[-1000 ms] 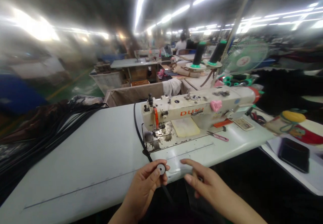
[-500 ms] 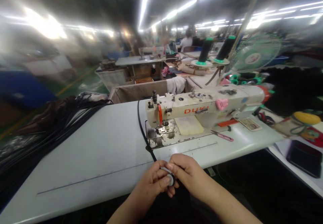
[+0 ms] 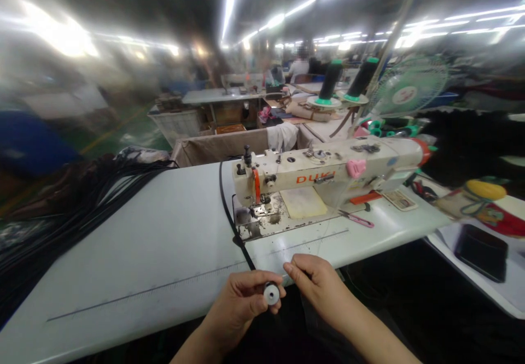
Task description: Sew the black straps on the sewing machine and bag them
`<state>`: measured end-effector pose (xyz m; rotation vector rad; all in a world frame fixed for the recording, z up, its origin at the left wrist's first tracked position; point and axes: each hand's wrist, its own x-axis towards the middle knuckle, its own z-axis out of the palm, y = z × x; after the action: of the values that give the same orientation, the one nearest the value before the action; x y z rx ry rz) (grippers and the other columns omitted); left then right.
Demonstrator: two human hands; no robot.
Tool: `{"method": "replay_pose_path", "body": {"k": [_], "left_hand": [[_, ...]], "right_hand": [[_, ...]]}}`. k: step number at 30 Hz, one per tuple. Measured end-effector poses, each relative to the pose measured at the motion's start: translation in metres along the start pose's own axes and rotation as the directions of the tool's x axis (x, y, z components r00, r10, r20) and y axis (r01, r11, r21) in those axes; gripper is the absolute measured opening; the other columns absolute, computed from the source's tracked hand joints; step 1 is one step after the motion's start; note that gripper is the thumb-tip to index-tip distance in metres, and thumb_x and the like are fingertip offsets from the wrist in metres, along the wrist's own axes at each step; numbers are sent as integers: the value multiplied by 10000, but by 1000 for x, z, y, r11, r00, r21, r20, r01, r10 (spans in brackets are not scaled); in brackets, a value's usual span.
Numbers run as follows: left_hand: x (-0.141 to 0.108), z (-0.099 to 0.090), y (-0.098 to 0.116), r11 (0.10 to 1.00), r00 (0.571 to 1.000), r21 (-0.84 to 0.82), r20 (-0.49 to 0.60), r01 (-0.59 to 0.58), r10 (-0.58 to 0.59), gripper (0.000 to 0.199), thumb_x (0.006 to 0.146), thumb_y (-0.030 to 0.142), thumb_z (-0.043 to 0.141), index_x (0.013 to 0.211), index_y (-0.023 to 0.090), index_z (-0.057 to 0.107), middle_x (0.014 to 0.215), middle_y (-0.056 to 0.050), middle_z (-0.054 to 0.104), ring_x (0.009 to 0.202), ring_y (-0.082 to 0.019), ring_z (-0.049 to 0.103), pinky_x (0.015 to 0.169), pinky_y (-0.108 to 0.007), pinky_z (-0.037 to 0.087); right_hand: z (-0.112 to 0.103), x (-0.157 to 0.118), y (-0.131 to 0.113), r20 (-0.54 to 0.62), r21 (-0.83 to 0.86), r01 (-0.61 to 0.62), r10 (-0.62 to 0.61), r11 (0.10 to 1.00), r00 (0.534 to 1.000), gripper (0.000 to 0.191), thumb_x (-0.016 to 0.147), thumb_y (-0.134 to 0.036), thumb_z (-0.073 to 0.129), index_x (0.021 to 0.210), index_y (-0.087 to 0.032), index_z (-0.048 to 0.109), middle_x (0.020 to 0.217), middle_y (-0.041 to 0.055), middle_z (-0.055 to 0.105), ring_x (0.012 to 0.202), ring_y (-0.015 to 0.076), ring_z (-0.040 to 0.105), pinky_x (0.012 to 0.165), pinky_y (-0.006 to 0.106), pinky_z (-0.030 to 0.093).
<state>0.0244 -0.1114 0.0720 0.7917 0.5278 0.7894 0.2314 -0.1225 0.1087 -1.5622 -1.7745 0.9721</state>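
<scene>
My left hand pinches a small metal bobbin between thumb and fingers, its round silver face with a centre hole turned up at me. Dark winding shows at its upper edge. To the right, my right hand is closed, thumb tip against the bent forefinger; anything in that pinch is too fine to make out. A narrow black strap runs across the white table and disappears by my left hand. Beyond both hands stands the sewing machine, with pink-handled thread snips on the table before it.
A heap of black straps covers the table's left end. Two black thread cones stand behind the machine, near a green fan. At right are a dark phone-like slab and a cloth bundle. A person sits far back.
My hands have come apart: the right has moved up and right off the bobbin. The bobbin stays in my left hand, its face now turned toward me. The view has shifted slightly.
</scene>
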Motion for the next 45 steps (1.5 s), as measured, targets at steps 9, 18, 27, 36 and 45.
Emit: {"method": "replay_pose_path", "body": {"k": [9,18,27,36,45], "left_hand": [[6,9,0,993,985,-28,133,115,-111,486,593,463,982,937,159,821,877,-125,771,673,-163,656,654,-264,495],[9,8,-5,986,972,-98,205,135,-113,472,618,497,965,921,170,810,883,-116,754,643,-141,622,604,-246,447],[11,-2,-15,984,966,-68,212,167,-149,429,669,463,947,992,216,811,854,-84,737,644,-126,602,612,-233,433],[8,-9,-10,963,966,76,0,259,-260,454,746,473,887,1079,178,799,969,-114,725,747,-171,611,707,-289,491],[5,-16,-6,946,930,-66,-174,318,-325,521,704,525,902,1066,160,814,1006,-142,751,878,-232,667,814,-324,540]], "right_hand": [[-23,-24,43,-192,-189,-159,122,969,974,476,978,-561,395,612,-263,331,577,-23,421,577,157,420,557,288,354],[-67,-60,87,-326,-362,-415,304,835,895,401,952,-462,402,603,-270,454,588,34,600,559,197,555,580,319,405],[-103,-83,104,-399,-540,-514,335,667,854,428,1006,-390,402,1262,-147,643,961,153,795,881,295,760,892,425,515],[-139,-66,61,-591,-667,-519,46,534,806,407,1031,-454,348,1074,-168,634,830,154,747,839,321,726,873,449,479],[-156,1,-4,-368,-307,-64,-57,949,928,307,959,-428,393,1030,-223,610,1001,82,709,954,245,660,857,368,507]]}}
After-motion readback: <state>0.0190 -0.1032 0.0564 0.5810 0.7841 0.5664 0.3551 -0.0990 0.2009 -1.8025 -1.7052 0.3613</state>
